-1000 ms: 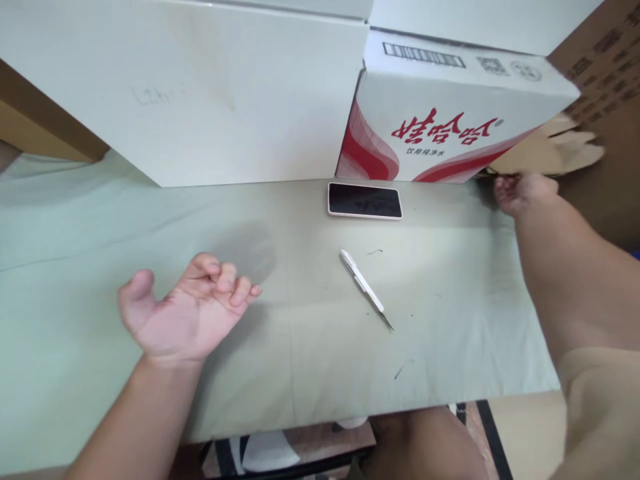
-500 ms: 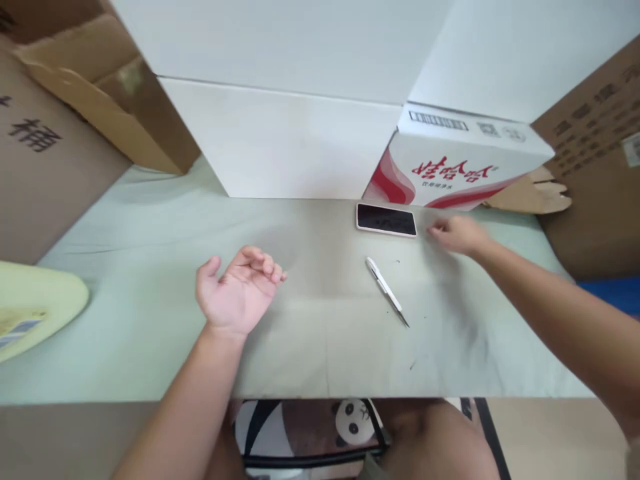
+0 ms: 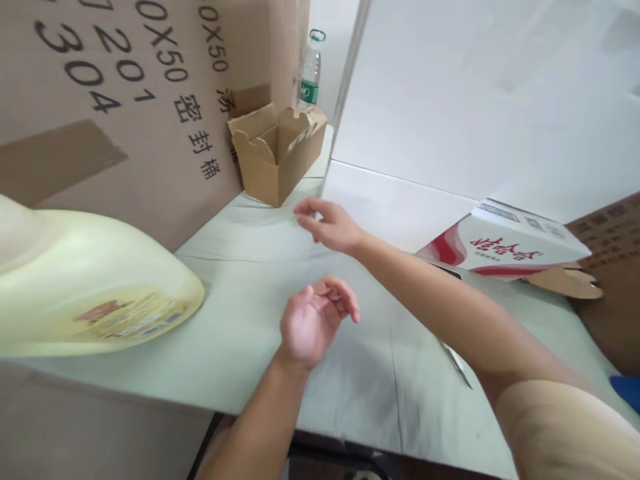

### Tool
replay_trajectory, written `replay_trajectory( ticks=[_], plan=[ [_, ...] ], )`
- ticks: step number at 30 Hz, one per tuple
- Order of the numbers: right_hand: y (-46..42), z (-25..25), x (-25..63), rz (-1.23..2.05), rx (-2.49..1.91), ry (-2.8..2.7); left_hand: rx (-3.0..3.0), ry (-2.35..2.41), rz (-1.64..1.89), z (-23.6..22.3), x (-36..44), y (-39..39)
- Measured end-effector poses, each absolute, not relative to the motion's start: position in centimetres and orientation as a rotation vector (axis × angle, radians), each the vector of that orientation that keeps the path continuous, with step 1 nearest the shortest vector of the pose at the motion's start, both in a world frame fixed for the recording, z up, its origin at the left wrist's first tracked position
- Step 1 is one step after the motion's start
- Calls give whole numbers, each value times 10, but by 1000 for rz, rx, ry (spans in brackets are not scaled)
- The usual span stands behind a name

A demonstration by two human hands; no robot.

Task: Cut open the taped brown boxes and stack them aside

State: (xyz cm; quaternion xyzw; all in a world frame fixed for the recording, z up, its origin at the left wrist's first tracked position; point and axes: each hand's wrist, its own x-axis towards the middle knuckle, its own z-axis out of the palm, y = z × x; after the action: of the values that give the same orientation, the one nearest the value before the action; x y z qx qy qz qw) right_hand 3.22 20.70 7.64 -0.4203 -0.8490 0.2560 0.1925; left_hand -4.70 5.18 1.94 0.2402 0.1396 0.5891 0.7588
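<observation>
My left hand (image 3: 317, 321) hovers palm up over the cloth-covered table (image 3: 235, 320), its fingers loosely curled and apart, holding nothing. My right hand (image 3: 331, 225) reaches across to the left above it, fingers bent and apart, with nothing visible in them. Close to its fingertips stands a small open-topped cardboard box (image 3: 265, 179). My right forearm covers most of a dark-screened phone (image 3: 449, 271). It also hides much of a slim pen-like thing with a pointed tip (image 3: 457, 365).
A large pale-yellow jug (image 3: 120, 267) lies at the left. Big brown cartons (image 3: 165, 153) wall the left back, with a green-capped plastic bottle (image 3: 311, 70) behind. White panels (image 3: 465, 100) and a red-and-white carton (image 3: 505, 243) stand at the back right.
My view has turned left, bringing the cardboard box, bottle and more of the jug into sight. My right hand has swung from beside the phone to the left, near the cardboard box.
</observation>
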Motion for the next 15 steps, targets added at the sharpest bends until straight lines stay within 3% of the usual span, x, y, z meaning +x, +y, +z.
replay_trajectory(
  ticks=[3, 7, 11, 15],
  plan=[
    [253, 84, -29, 558, -1024, -2304, 546, 258, 1247, 17, -54, 50],
    [294, 80, -74, 481, -1265, -2232, 545, 248, 1277, 15, -67, 51],
    [302, 69, -77, 637, -1356, -2163, 528, 268, 1309, 19, -75, 50],
    [277, 64, -54, 590, -1344, -2091, 494, 426, 1438, 16, -69, 50]
  ],
)
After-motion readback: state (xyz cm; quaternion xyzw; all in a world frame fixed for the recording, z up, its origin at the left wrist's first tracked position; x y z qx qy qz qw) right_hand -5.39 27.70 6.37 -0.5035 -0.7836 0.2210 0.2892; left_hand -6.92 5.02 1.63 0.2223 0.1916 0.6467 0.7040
